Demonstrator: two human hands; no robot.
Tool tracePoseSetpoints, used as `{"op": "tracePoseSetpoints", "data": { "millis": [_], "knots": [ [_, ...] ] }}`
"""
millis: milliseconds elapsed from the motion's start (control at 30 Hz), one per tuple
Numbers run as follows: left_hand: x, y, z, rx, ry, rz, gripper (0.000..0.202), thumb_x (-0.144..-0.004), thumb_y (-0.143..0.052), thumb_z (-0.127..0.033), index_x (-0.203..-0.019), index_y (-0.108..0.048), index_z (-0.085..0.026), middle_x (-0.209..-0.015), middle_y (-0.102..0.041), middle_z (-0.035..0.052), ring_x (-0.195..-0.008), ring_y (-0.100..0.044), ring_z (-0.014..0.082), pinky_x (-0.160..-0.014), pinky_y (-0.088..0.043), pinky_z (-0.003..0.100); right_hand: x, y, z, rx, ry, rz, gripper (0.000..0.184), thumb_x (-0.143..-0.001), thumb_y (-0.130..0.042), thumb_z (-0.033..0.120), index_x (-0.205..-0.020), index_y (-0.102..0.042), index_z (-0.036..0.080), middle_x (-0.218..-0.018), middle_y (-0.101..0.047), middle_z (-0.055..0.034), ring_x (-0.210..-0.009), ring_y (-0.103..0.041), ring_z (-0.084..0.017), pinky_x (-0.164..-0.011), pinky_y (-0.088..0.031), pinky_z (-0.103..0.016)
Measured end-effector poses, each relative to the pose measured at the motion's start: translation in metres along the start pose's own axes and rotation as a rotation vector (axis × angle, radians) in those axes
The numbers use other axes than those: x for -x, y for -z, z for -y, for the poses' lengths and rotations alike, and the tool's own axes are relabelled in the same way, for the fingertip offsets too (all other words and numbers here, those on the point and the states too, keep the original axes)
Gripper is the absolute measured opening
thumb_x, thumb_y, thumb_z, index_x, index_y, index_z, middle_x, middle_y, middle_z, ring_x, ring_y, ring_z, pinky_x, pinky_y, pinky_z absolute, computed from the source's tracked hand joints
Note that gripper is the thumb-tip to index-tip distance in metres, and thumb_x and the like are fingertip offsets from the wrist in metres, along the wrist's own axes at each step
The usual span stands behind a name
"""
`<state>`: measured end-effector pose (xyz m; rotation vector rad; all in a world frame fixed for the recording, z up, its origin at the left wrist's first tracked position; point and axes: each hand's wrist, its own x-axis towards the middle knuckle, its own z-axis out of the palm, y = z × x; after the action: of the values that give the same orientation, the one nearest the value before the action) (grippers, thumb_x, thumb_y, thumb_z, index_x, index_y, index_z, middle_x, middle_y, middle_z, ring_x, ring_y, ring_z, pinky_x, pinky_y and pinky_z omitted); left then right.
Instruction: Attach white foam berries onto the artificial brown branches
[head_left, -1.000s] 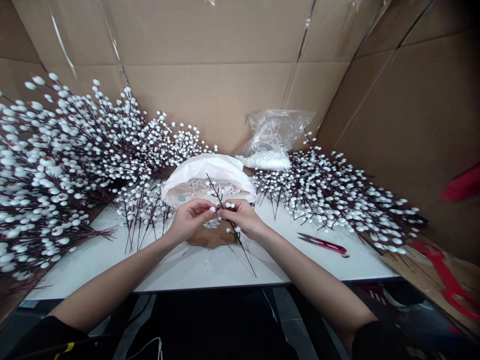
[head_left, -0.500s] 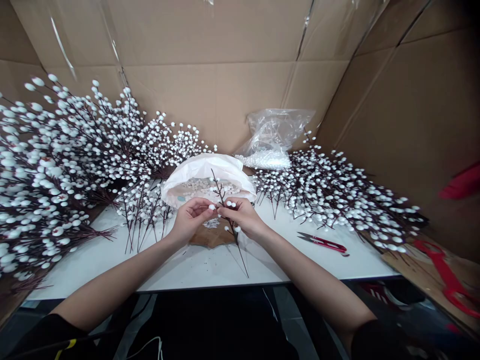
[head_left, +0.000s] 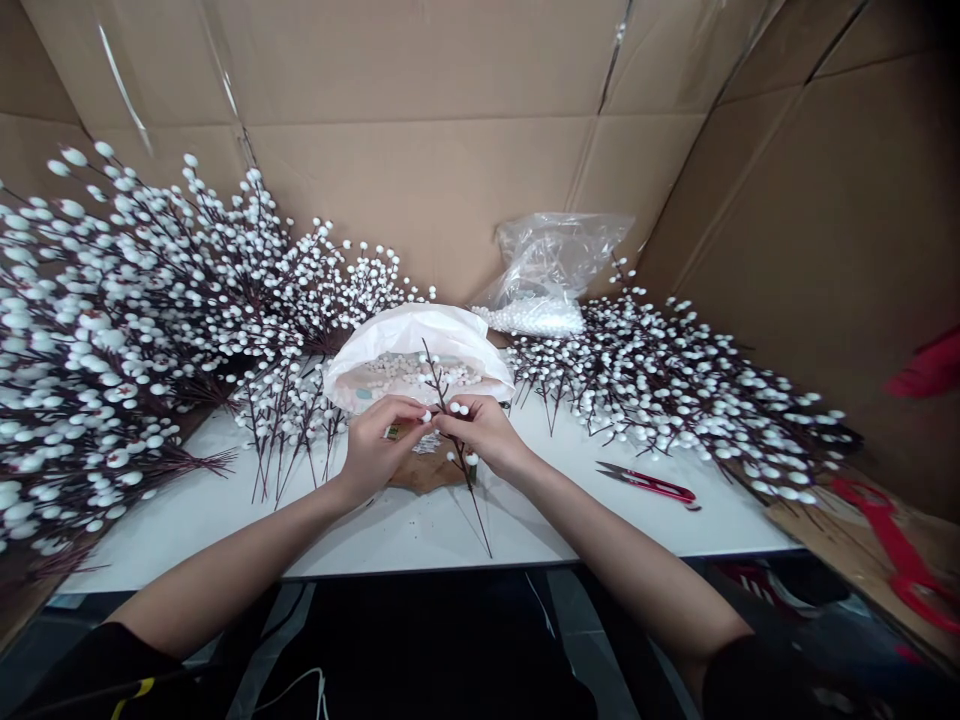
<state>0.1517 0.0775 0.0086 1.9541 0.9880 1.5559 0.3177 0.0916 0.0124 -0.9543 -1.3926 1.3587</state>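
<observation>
My right hand [head_left: 484, 435] is closed around a dark brown artificial branch [head_left: 471, 492], which slants with its bare stem toward the table's front edge. Several white berries sit on the branch, and its upper twigs carry none. Between the thumb and fingertips of my left hand [head_left: 379, 445] is a small white berry [head_left: 427, 416], right against the branch. Both hands meet in front of an open white bag [head_left: 420, 325] with loose white berries inside. Under the hands lies a brown piece [head_left: 424, 474], partly covered.
Large bunches of white-berry branches [head_left: 97, 330] fill the left side, with another pile [head_left: 675, 390] at the right. Red thread snips [head_left: 649, 484] lie on the white table [head_left: 540, 530]. A clear bag [head_left: 551, 270] of white beads stands behind. Red scissors [head_left: 892, 550] rest far right. Cardboard walls [head_left: 420, 180] enclose the table.
My left hand has shifted slightly, its fingers more arched around the berry at the branch. The lower stem end has swung a little to the left. The view has shifted slightly.
</observation>
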Motion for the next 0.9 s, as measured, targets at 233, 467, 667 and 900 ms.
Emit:
{"op": "tracePoseSetpoints", "data": {
  "millis": [233,467,667,900],
  "knots": [
    [-0.006,0.001,0.014,0.287,0.326,0.000,0.028,-0.070,-0.073,-0.036,-0.088,-0.064,-0.017,-0.085,-0.069,0.0055,-0.083,-0.066,0.0206,-0.074,-0.056,0.034,-0.004,0.004,-0.002,0.026,0.056,-0.024,0.032,-0.066,-0.070,0.037,-0.055,-0.047,0.018,-0.046,-0.042,0.0067,-0.038,-0.035,-0.006,-0.036,-0.025,-0.021],
    [-0.007,-0.002,0.019,0.532,0.481,0.130,0.031,-0.073,-0.071,-0.035,-0.098,-0.064,-0.017,-0.093,-0.072,0.0055,-0.081,-0.068,0.0171,-0.084,-0.054,0.034,-0.004,0.005,-0.003,-0.049,0.062,-0.010,0.034,-0.066,-0.071,0.032,-0.053,-0.042,0.018,-0.047,-0.037,0.0077,-0.041,-0.033,-0.005,-0.038,-0.024,-0.020],
    [-0.006,-0.003,0.016,0.563,0.515,0.134,0.028,-0.072,-0.073,-0.034,-0.094,-0.067,-0.017,-0.094,-0.072,0.0048,-0.082,-0.068,0.0169,-0.085,-0.054,0.034,-0.001,0.003,-0.001,-0.066,0.002,0.008,0.036,-0.064,-0.071,0.033,-0.055,-0.039,0.019,-0.047,-0.037,0.0081,-0.039,-0.029,-0.005,-0.035,-0.018,-0.020],
    [-0.005,-0.003,0.017,0.575,0.532,0.142,0.028,-0.071,-0.074,-0.033,-0.093,-0.067,-0.016,-0.093,-0.071,0.0043,-0.080,-0.068,0.0159,-0.086,-0.054,0.033,-0.002,0.003,-0.001,-0.077,-0.003,0.018,0.033,-0.065,-0.070,0.029,-0.054,-0.040,0.019,-0.047,-0.035,0.0082,-0.038,-0.032,-0.004,-0.035,-0.020,-0.019]
  ]
}}
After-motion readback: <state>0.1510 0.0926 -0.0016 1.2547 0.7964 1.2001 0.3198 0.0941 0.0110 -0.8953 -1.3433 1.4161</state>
